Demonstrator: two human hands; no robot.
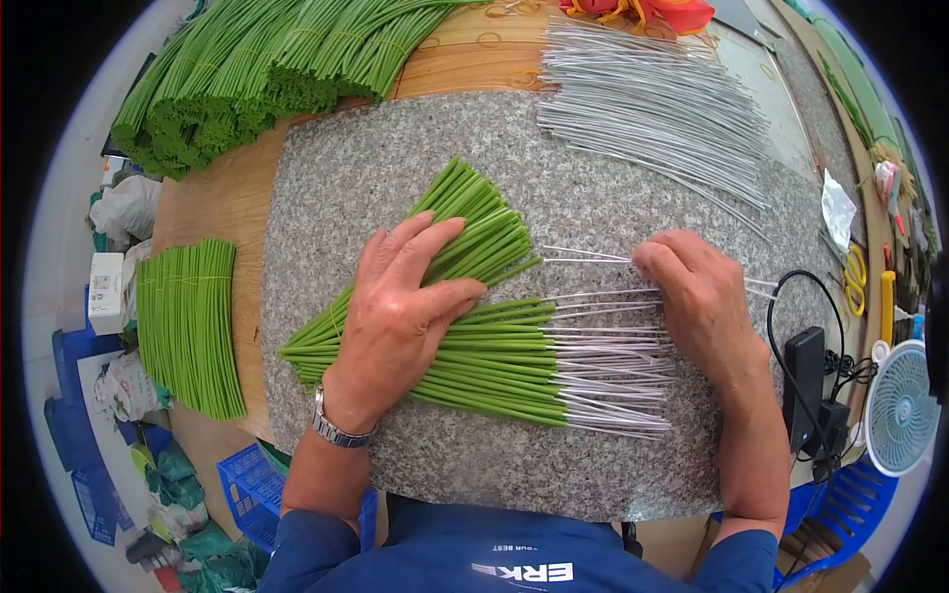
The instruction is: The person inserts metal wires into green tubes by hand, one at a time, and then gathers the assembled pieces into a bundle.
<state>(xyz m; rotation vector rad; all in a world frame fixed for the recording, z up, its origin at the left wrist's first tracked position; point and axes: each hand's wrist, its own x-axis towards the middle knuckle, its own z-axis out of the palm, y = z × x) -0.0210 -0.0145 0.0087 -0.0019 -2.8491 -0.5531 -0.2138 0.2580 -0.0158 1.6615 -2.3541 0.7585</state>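
Observation:
Green plastic stem tubes fan out on a grey speckled stone slab (554, 474). My left hand (395, 306) is over them, its fingers across the upper cluster of tubes (479, 222) and its thumb on the near side. In the lower row of tubes (494, 366), pale metal wires (613, 381) stick out of the right ends. My right hand (702, 296) pinches a few wires between thumb and fingertips. Their left ends lie close to a tube's end under the upper cluster, and their other ends show beyond my hand. Whether they enter a tube, I cannot tell.
Loose wires (652, 109) are heaped at the back right. Green tube bundles (267, 69) are piled at the back left, and another bundle (188, 331) lies at left. Yellow-handled scissors (855, 277), a black adapter (806, 366) with cable and a small fan (902, 407) are at right.

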